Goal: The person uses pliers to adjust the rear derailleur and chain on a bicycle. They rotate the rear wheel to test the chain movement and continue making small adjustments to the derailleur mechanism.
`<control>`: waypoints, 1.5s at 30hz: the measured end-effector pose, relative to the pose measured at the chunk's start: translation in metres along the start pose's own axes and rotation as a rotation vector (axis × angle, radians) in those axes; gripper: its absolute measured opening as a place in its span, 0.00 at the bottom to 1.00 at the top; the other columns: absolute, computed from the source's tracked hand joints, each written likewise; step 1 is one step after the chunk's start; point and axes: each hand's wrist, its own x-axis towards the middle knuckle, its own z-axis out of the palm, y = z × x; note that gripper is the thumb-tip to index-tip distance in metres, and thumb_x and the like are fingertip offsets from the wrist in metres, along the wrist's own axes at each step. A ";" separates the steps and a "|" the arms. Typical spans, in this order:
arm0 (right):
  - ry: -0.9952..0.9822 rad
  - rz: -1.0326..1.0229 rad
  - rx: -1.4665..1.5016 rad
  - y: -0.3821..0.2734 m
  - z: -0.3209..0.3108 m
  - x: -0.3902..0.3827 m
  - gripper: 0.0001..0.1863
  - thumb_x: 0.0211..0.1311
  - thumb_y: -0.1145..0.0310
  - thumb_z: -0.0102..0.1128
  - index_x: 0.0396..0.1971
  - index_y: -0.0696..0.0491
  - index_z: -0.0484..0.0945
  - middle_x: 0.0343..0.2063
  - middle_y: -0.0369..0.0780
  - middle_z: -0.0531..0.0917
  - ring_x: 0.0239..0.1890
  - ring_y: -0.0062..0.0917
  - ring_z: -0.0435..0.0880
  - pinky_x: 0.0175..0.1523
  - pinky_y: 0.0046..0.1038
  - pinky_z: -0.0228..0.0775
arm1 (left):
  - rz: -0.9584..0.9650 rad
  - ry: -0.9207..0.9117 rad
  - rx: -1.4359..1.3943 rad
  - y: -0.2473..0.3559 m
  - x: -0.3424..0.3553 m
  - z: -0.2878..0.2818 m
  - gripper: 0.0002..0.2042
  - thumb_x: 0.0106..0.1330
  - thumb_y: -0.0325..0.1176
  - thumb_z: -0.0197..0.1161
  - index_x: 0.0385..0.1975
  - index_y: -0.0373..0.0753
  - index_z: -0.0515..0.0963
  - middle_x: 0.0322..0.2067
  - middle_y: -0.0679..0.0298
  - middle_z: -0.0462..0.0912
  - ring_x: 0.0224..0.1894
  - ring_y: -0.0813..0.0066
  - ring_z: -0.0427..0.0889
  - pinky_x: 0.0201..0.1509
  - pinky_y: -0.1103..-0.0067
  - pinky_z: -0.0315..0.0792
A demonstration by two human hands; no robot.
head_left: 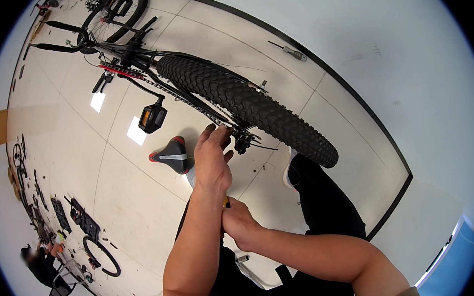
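My left hand (213, 158) reaches up to the rear derailleur (242, 141) and chain of a bicycle. Its fingertips are close to the chain and partly hidden; the thumb stands apart. The knobbly black rear tyre (238, 95) rises beside it. Lower down, my right hand (240, 223) is closed around a yellow and black handle (227, 203), right by my left forearm. The rest of that handle is covered by the hand and arm. A black, grey and red saddle (172, 155) is left of my left hand, with a black pedal (153, 118) farther up.
A grey-handled tool (295, 52) lies by the wall behind the tyre. On the left are open tool cases (84, 218), a loose black tyre (102, 256) and a person (43, 269) on a chair. Small dark bits (259, 169) dot the floor near my feet.
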 end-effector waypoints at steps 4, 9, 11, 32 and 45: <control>0.000 -0.017 0.025 0.008 -0.002 0.008 0.08 0.71 0.66 0.54 0.35 0.55 0.72 0.26 0.36 0.76 0.24 0.22 0.72 0.29 0.30 0.63 | -0.030 -0.085 -0.003 -0.002 0.003 0.000 0.28 0.78 0.46 0.58 0.70 0.35 0.66 0.60 0.50 0.80 0.68 0.57 0.70 0.76 0.53 0.54; -0.020 -0.006 0.036 0.004 -0.001 0.006 0.07 0.72 0.68 0.54 0.34 0.56 0.71 0.25 0.38 0.77 0.24 0.24 0.73 0.31 0.31 0.64 | -0.008 -0.043 -0.031 0.000 0.003 -0.003 0.29 0.77 0.48 0.59 0.69 0.33 0.67 0.61 0.51 0.79 0.67 0.58 0.71 0.72 0.57 0.57; -0.026 -0.014 0.050 0.004 -0.001 0.006 0.07 0.72 0.68 0.54 0.34 0.55 0.71 0.25 0.37 0.76 0.24 0.24 0.73 0.31 0.31 0.64 | -0.003 -0.041 -0.033 0.000 0.003 -0.003 0.30 0.76 0.48 0.59 0.70 0.33 0.67 0.60 0.53 0.79 0.66 0.60 0.71 0.69 0.60 0.60; -0.009 -0.043 0.012 0.008 -0.003 0.009 0.05 0.71 0.72 0.53 0.40 0.57 0.73 0.27 0.38 0.78 0.25 0.23 0.73 0.32 0.31 0.66 | 0.011 -0.107 0.044 0.002 -0.004 0.005 0.28 0.76 0.46 0.60 0.68 0.34 0.68 0.60 0.51 0.79 0.65 0.60 0.74 0.71 0.57 0.62; -0.025 -0.021 0.011 0.008 -0.001 0.009 0.05 0.72 0.71 0.54 0.39 0.57 0.73 0.27 0.38 0.78 0.25 0.24 0.75 0.31 0.31 0.67 | -0.028 -0.082 0.007 0.006 -0.007 0.003 0.30 0.78 0.47 0.58 0.72 0.34 0.64 0.63 0.47 0.77 0.67 0.57 0.72 0.72 0.56 0.60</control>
